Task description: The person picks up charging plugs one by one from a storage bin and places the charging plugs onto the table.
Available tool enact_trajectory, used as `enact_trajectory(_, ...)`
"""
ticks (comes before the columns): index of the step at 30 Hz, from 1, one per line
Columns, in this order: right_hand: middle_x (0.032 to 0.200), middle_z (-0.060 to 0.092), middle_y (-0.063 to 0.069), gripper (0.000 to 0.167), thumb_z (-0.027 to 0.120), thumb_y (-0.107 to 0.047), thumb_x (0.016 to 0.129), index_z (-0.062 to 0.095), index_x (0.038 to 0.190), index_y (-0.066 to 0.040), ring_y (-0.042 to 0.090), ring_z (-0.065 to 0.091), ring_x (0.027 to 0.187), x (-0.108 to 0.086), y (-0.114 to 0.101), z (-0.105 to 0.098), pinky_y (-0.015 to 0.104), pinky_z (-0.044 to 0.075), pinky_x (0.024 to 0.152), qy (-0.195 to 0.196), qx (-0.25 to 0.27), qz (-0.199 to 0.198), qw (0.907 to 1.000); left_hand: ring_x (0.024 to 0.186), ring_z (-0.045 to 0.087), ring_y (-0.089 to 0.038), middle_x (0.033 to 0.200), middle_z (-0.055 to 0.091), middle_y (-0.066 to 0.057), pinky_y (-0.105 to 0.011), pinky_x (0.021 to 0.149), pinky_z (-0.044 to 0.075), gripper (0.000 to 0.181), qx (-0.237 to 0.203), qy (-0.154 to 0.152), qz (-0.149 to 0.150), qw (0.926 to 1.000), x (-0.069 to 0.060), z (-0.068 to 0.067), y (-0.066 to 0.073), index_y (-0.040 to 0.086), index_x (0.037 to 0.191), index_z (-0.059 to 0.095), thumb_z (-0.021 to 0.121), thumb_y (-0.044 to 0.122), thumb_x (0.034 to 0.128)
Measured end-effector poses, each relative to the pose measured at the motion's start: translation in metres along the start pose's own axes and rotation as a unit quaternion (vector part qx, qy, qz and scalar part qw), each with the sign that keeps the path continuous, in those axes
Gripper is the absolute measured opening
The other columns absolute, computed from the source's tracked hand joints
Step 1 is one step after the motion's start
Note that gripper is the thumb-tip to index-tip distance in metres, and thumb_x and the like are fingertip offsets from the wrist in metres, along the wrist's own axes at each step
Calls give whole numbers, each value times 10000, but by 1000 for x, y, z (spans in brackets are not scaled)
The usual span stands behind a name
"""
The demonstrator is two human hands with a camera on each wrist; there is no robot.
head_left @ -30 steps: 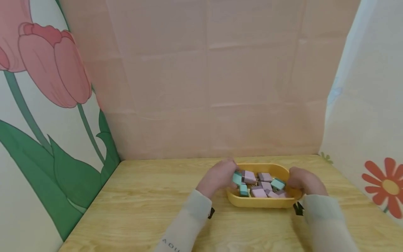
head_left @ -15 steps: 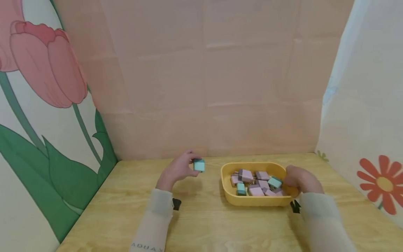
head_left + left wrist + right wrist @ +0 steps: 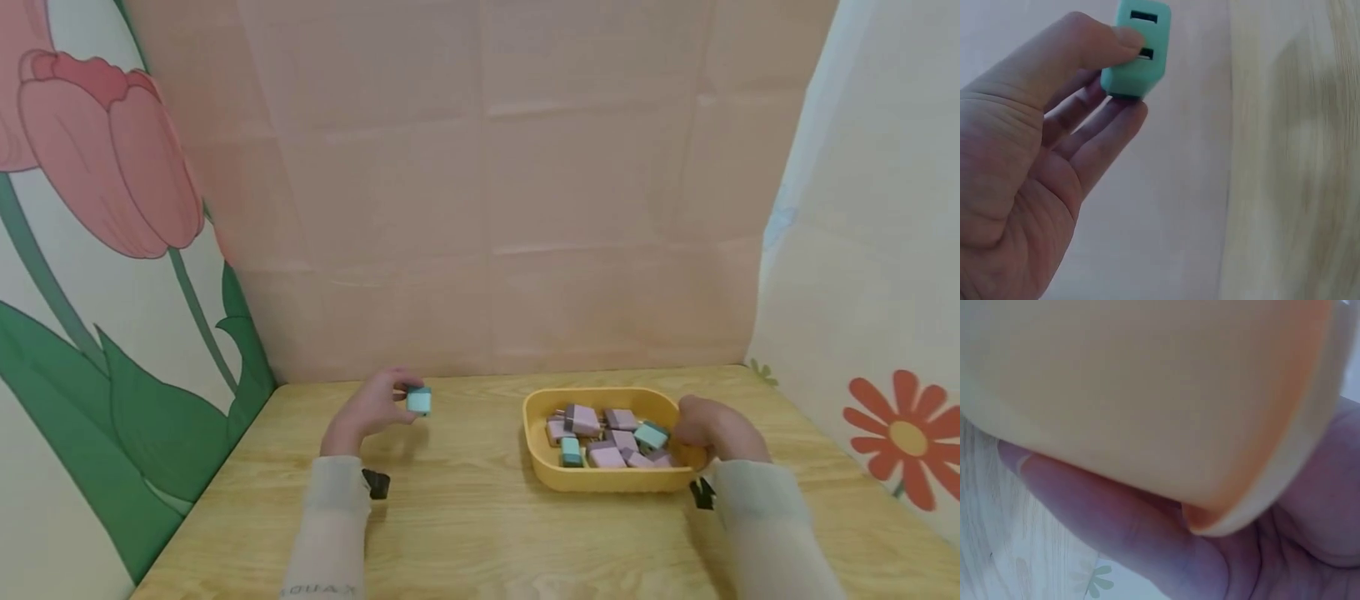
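My left hand [image 3: 370,408] pinches a teal charger block [image 3: 418,401] above the left part of the table. The left wrist view shows the thumb pressed on the face of the teal block [image 3: 1141,75] beside two USB slots, with fingers of the left hand [image 3: 1029,144] behind it. A yellow basket [image 3: 611,478] holds several pink blocks [image 3: 582,419] and two teal ones [image 3: 650,436]. My right hand [image 3: 722,429] grips the basket's right end. In the right wrist view the thumb of that hand [image 3: 1129,531] lies along the basket wall [image 3: 1147,394].
The wooden table [image 3: 450,533] runs back to a pinkish cloth wall [image 3: 480,208]. A tulip-printed panel [image 3: 135,167] stands on the left, and a panel with a red flower [image 3: 906,437] on the right.
The left hand has left the basket and moved left across the table with the teal block, which was among the others at the basket's left end. The right hand still grips the basket.
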State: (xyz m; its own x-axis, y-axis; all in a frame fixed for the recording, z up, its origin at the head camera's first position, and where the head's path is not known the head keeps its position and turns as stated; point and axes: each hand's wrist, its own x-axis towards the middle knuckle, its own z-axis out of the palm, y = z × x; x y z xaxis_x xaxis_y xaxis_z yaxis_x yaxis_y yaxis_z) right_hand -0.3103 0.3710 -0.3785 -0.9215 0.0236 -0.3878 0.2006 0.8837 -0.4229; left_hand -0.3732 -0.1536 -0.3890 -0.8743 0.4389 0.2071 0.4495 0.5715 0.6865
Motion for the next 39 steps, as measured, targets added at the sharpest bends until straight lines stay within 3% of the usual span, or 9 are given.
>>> enact_trajectory(5, 842, 639, 111, 107, 632, -37, 886, 650, 956, 42, 192, 629, 674, -1, 3, 0, 283, 558, 635, 67, 126, -204, 9997, 1229, 721, -375, 1291, 719, -187, -480, 1048, 622, 270, -20, 122, -373, 9992, -9, -10, -17, -9, 1189, 770, 785, -57, 924)
enact_trajectory(8, 892, 630, 143, 154, 606, -44, 907, 621, 1018, 61, 218, 654, 706, -1, 5, -2, 306, 590, 655, 79, 239, -298, 9992, 1193, 733, -367, 1301, 727, -210, -465, 983, 638, 252, 166, 127, -550, 9983, -11, -11, -21, -2, 1191, 771, 746, -64, 948)
enact_trajectory(12, 933, 625, 167, 199, 596, -49, 929, 599, 1081, 79, 241, 667, 747, 0, 7, -4, 327, 618, 683, 65, 293, -291, 9991, 1243, 719, -385, 1427, 684, -219, -492, 1009, 625, 338, 380, -184, -867, 9953, -9, -6, -20, 11, 1307, 734, 762, 19, 971)
enact_trajectory(16, 928, 627, 168, 191, 597, -48, 923, 599, 1069, 76, 237, 670, 737, -1, 7, -6, 328, 622, 682, 59, 271, -279, 9992, 1259, 717, -337, 1440, 698, -165, -511, 1044, 605, 384, 529, -552, -1161, 9903, -6, -1, -15, 82, 1358, 731, 798, 152, 986)
enact_trajectory(23, 926, 628, 166, 190, 597, -50, 928, 596, 1073, 74, 236, 676, 737, -2, 9, -4, 332, 631, 689, 45, 299, -263, 9992, 1207, 712, -235, 1405, 722, -63, -520, 1067, 579, 507, 539, -1058, -1183, 9859, -6, 5, 3, 184, 1384, 725, 876, 333, 924)
enact_trajectory(28, 916, 628, 160, 170, 594, -49, 926, 602, 1047, 70, 230, 672, 731, -1, 9, -3, 334, 630, 688, 53, 242, -291, 9993, 1181, 701, -244, 1345, 740, -51, -519, 1050, 579, 478, 718, -1363, -1261, 9800, -6, 9, 17, 187, 1288, 761, 945, 213, 847)
enact_trajectory(34, 911, 626, 158, 168, 578, -46, 942, 602, 1050, 80, 216, 671, 727, 0, 10, -2, 323, 637, 680, 7, 227, -337, 9992, 1119, 706, -213, 1193, 769, 5, -548, 1105, 545, 288, 741, -1545, -1247, 9773, -6, 17, 13, 198, 1075, 796, 931, 94, 843)
enact_trajectory(39, 901, 626, 149, 175, 571, -34, 940, 606, 1060, 89, 205, 662, 724, 0, 10, -2, 308, 631, 673, -72, 289, -333, 9990, 1103, 692, -203, 1157, 779, -2, -543, 1118, 535, 249, 866, -1528, -1158, 9776, -6, 18, 7, 177, 1036, 784, 929, 104, 847)
